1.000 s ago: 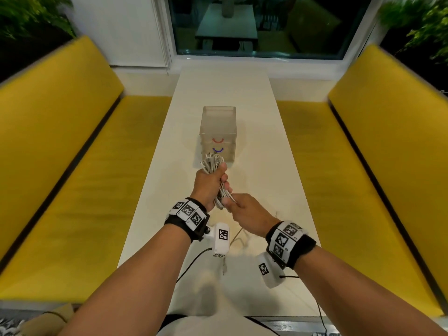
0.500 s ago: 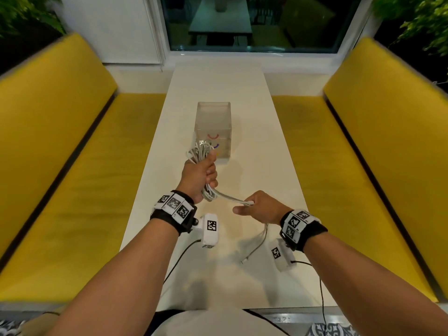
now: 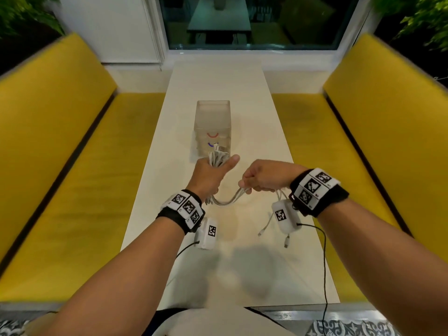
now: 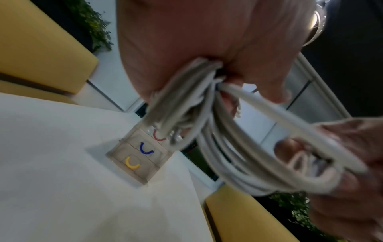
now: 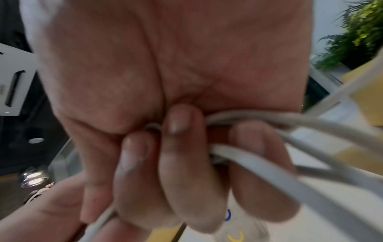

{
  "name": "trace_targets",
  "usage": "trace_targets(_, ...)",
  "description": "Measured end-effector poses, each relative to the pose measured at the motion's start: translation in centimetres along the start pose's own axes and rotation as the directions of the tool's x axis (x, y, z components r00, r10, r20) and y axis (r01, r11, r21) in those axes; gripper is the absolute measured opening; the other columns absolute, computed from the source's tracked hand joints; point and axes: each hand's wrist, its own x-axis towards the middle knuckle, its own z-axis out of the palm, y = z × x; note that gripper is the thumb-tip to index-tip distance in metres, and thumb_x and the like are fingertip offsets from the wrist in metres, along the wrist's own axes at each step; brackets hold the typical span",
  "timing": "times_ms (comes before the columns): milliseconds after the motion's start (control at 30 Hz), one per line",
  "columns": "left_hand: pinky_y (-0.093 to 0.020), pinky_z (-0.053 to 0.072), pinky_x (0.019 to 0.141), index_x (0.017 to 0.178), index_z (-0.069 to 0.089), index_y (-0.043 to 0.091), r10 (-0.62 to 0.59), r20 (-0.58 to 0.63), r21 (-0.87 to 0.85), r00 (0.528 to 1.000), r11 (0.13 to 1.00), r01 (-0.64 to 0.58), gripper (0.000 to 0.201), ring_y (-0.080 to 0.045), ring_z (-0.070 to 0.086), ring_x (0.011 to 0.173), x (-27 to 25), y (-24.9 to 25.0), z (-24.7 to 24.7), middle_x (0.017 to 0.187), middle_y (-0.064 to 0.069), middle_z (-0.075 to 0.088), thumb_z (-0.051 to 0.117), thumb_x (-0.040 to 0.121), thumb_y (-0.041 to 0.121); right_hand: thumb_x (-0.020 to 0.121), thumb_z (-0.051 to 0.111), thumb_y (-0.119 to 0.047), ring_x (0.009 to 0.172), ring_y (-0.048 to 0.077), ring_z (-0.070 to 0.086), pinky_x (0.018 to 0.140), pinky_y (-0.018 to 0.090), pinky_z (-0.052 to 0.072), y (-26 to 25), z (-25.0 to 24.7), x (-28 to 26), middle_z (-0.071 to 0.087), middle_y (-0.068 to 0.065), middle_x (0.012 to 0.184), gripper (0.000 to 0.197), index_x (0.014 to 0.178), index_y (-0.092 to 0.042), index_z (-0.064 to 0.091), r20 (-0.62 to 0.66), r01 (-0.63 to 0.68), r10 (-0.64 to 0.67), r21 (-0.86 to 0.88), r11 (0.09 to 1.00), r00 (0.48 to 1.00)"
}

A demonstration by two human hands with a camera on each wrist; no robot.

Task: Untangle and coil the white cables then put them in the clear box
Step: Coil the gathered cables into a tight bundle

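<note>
My left hand (image 3: 213,172) grips a bundle of looped white cables (image 3: 218,159) upright above the white table, just in front of the clear box (image 3: 212,117). From under that fist several strands (image 3: 228,201) sag across to my right hand (image 3: 260,179), whose fingers (image 5: 180,163) are curled round them. The loose cable ends (image 3: 266,225) with their plugs hang below the right wrist. In the left wrist view the cable loops (image 4: 228,147) run from my left hand (image 4: 207,49) to the right hand's fingers. The clear box (image 4: 140,157) shows red, blue and yellow arcs on its front.
The long white table (image 3: 218,83) runs away from me between two yellow benches (image 3: 60,166) (image 3: 388,154). A window is at the far end. Black wires (image 3: 324,263) trail from the wrist cameras over the near table edge.
My right hand has risen and moved forward with the strands, which now sag in a loop between the hands. The left hand stays by the box with the bundle.
</note>
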Motion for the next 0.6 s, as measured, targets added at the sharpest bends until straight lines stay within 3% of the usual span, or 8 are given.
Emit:
trace_targets(100,-0.029,0.031,0.047,0.078,0.06,0.016,0.003,0.142,-0.049,0.99,0.999,0.004,0.049,-0.015,0.032,0.045,-0.7,-0.1,1.0,0.053,0.005,0.041,0.077,0.073,0.062,0.095,0.063,-0.031,0.044,0.014,0.034,0.047,0.025,0.028,-1.5,-1.2,0.2,0.045,-0.002,0.052,0.03,0.073,-0.011,0.068,0.015,-0.023,0.024,-0.049,0.999,1.0)
trace_targets(200,-0.028,0.036,0.048,0.081,0.064,0.014,0.041,0.244,-0.026,0.969,0.999,-0.036,0.03,-0.014,0.038,0.048,-0.9,-0.4,1.4,0.055,0.007,0.051,0.084,0.079,0.036,0.093,0.058,-0.027,0.046,0.015,0.034,0.048,0.027,0.03,-1.8,-1.9,0.5,0.042,-0.001,0.051,0.035,0.061,-0.015,0.059,0.01,-0.003,0.003,-0.034,0.999,1.0)
trace_targets(267,-0.028,0.038,0.048,0.091,0.07,0.013,0.045,0.3,-0.009,0.953,0.999,-0.044,0.021,-0.016,0.042,0.048,-0.6,-0.5,1.2,0.064,0.0,0.057,0.084,0.079,0.021,0.097,0.057,-0.025,0.045,0.015,0.034,0.05,0.028,0.034,-1.6,-2.0,0.8,0.042,-0.001,0.05,0.042,0.056,-0.017,0.054,0.001,0.0,0.0,-0.011,1.0,1.0)
trace_targets(367,-0.027,0.041,0.047,0.101,0.068,0.006,0.053,0.365,0.038,0.929,0.997,-0.071,0.018,-0.017,0.045,0.046,-0.2,-0.6,1.1,0.068,-0.005,0.057,0.077,0.087,0.013,0.096,0.06,-0.024,0.046,0.017,0.032,0.049,0.029,0.037,-1.2,-1.7,1.2,0.04,0.0,0.05,0.048,0.049,-0.022,0.056,-0.033,-0.033,0.034,0.012,0.999,0.999)
trace_targets(433,-0.029,0.044,0.05,0.102,0.067,0.011,0.053,0.388,0.043,0.92,0.996,-0.075,0.015,-0.018,0.049,0.052,0.0,-0.8,1.2,0.076,-0.009,0.058,0.074,0.089,0.013,0.095,0.064,-0.029,0.045,0.017,0.03,0.045,0.026,0.033,-1.0,-1.4,1.2,0.039,0.0,0.051,0.044,0.053,-0.02,0.058,-0.082,-0.053,0.055,0.023,0.998,0.995)
trace_targets(500,-0.03,0.046,0.054,0.101,0.068,0.015,0.026,0.374,0.077,0.927,0.995,-0.059,0.012,-0.013,0.053,0.06,0.2,-1.1,1.2,0.078,-0.003,0.059,0.072,0.089,0.015,0.094,0.067,-0.032,0.044,0.016,0.028,0.043,0.023,0.028,-0.7,-1.3,1.3,0.04,0.0,0.051,0.038,0.061,-0.013,0.064,-0.119,-0.065,0.07,0.049,0.997,0.99)
trace_targets(600,-0.032,0.046,0.056,0.107,0.067,0.012,-0.018,0.374,0.103,0.927,0.994,-0.023,0.021,-0.018,0.06,0.076,0.5,-1.5,1.1,0.084,-0.003,0.065,0.071,0.087,0.017,0.093,0.067,-0.03,0.045,0.015,0.026,0.043,0.023,0.024,-0.4,-1.2,1.3,0.04,0.001,0.053,0.033,0.074,-0.003,0.072,-0.099,-0.072,0.082,0.106,0.992,0.992)
